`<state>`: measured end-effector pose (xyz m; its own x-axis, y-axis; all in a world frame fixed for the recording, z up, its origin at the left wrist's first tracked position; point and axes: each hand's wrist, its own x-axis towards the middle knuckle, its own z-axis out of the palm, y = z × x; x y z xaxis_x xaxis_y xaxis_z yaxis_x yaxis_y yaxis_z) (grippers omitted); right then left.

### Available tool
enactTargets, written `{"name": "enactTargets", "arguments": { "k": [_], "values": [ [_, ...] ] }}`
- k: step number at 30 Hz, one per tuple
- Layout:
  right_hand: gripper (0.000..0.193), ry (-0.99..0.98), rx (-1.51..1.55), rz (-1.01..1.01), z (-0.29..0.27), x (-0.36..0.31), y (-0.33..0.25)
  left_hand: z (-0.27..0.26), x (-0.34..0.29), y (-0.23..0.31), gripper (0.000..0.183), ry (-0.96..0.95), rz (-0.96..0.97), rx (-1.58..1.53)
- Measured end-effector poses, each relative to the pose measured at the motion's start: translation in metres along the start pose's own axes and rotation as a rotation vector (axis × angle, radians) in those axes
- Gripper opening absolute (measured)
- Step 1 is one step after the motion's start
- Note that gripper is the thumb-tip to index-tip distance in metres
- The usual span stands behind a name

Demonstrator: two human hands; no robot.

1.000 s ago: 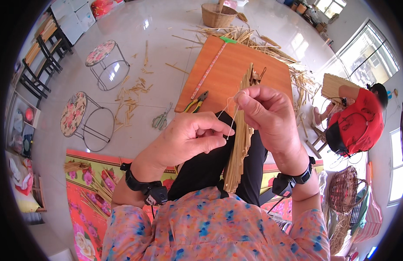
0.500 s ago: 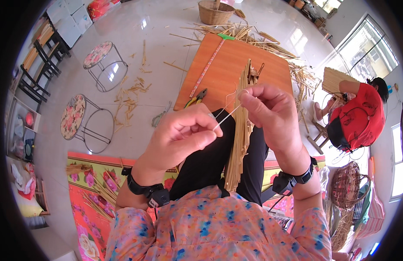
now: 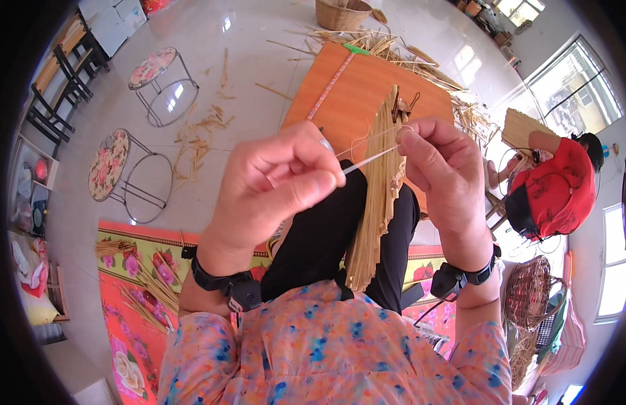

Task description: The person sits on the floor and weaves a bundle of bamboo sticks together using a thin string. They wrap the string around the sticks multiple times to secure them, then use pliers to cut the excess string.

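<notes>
A taut white thread (image 3: 370,159) runs between my two hands above my lap. One end is pinched between the thumb and forefinger of my left hand (image 3: 279,179), which wears a ring. The thumb and forefinger of my right hand (image 3: 446,165) are closed on the other end. A thinner, loose loop of thread hangs behind it. Below my hands, a long bundle of flattened straw strips (image 3: 368,226) lies across my black-trousered legs, its far end over the table. Dark clips and a wire loop (image 3: 413,100) sit at that end.
An orange table (image 3: 367,88) stands ahead, with a green-ended patterned stick (image 3: 333,84) on it. Loose straw (image 3: 394,50) lies behind it, near a basket (image 3: 342,15). Two floral stools (image 3: 110,165) stand left. A person in red (image 3: 557,189) sits right, by a straw panel (image 3: 525,128).
Both hands have risen slightly and moved a little apart, with the thread still stretched between them. The view has shifted slightly, and my left hand now covers the pliers seen earlier on the table.
</notes>
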<state>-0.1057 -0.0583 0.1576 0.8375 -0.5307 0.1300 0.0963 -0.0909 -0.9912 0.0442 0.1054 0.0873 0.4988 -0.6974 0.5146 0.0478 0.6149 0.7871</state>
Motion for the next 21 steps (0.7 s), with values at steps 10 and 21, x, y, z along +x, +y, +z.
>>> {"name": "enactTargets", "arguments": {
  "k": [10,21],
  "values": [
    [0.016,-0.162,0.004,0.17,0.037,-0.006,0.009,0.01,0.014,-0.015,0.013,0.258,0.355,0.415],
    [0.015,-0.041,-0.156,0.04,0.026,0.005,0.013,-0.016,0.027,-0.028,0.03,0.108,0.932,1.329]
  ]
}}
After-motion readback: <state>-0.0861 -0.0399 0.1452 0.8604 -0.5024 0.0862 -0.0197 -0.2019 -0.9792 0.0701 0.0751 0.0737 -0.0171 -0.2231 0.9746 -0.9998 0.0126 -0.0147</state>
